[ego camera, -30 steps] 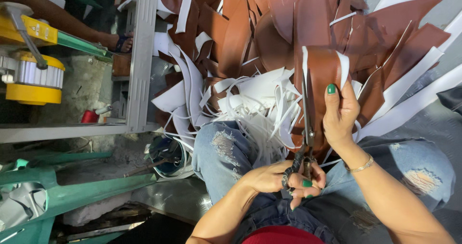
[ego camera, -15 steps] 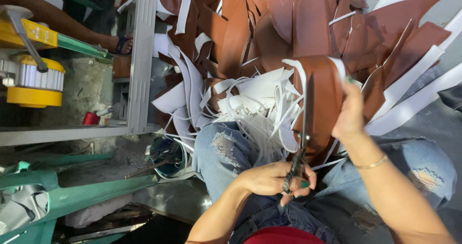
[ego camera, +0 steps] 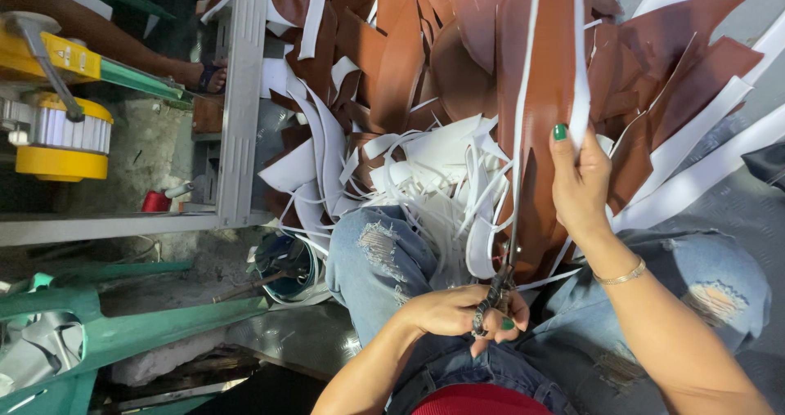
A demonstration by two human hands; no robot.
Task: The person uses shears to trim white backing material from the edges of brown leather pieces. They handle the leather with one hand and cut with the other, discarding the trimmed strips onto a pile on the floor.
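My left hand (ego camera: 454, 310) is closed on the handles of a pair of scissors (ego camera: 500, 276) just above my lap. The blades point up into a long brown leather strip with white edges (ego camera: 544, 80). Higher up, my right hand (ego camera: 579, 184), with green nails, pinches that strip and holds it upright. A thin white trimming (ego camera: 519, 137) runs along the strip's left edge beside the blades. My knees in torn blue jeans (ego camera: 380, 255) lie under both hands.
A heap of brown leather pieces (ego camera: 425, 47) and white offcuts (ego camera: 425, 166) covers the floor ahead. At left are a grey metal frame (ego camera: 241, 96), a yellow machine (ego camera: 61, 137), a red spool (ego camera: 155, 201), green metal parts (ego camera: 139, 329) and another person's sandalled foot (ego camera: 200, 73).
My right hand has raised and straightened the brown strip, which now stands taller. The scissors have worked up along its left edge, and the white trimming has come further away.
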